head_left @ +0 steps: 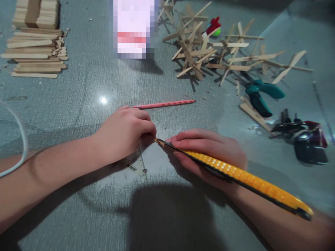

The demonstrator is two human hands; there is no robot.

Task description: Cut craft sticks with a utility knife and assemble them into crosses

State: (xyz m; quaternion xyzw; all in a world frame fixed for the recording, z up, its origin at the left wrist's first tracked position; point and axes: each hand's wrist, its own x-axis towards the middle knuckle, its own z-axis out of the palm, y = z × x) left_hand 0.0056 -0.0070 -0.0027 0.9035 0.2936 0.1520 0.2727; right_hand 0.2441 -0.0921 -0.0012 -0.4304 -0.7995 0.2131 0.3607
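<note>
A long yellow and black tool, seemingly a utility knife (235, 172), is gripped in my right hand (209, 150), its narrow front end pointing left. My left hand (128, 130) is closed, with fingertips pinching a small wooden piece (160, 142) that meets the tool's tip between my hands. How far that piece reaches under my fingers is hidden. A clear ruler or set square (137, 166) lies on the table just below my left hand. Above my left fingers rests a pink pencil (167, 104).
Stacked craft sticks (38, 54) and a banded bundle (23, 14) lie at upper left. Crossed stick assemblies (193, 52) spread across the upper right. Teal-handled pliers (264, 90) and black clips (310, 146) sit at right. A pixelated object (133, 28) is at top.
</note>
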